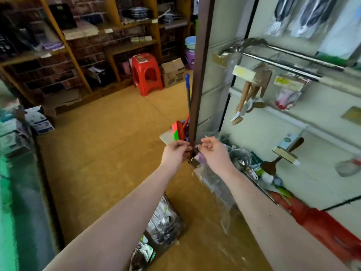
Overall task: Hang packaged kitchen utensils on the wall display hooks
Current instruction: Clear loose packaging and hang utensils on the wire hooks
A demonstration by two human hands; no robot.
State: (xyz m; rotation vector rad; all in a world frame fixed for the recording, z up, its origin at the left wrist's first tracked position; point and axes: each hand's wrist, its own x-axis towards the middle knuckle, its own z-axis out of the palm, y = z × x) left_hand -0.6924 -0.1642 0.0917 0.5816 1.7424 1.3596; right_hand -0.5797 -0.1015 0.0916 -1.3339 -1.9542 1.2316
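Both my arms reach forward at the left edge of the wall display point(283, 118). My left hand point(175, 151) and my right hand point(214, 151) pinch the top of a clear plastic package point(216, 186) that hangs down between them; what it contains is blurred. On the wall, long metal hooks point(289, 61) carry packaged utensils: wooden brushes point(252, 90), a red-and-white pack point(286, 98), a brown spatula point(281, 153) and cutlery packs point(310, 14) at the top. More packaged utensils point(166, 223) lie in a pile on the floor below my arms.
A brown post point(199, 75) stands at the display's left edge, with a blue-tipped broom handle point(188, 90) beside it. Loose utensils and a red item point(322, 222) lie along the display's base. A red stool point(146, 73), a cardboard box point(172, 72) and wooden shelves point(78, 45) stand behind.
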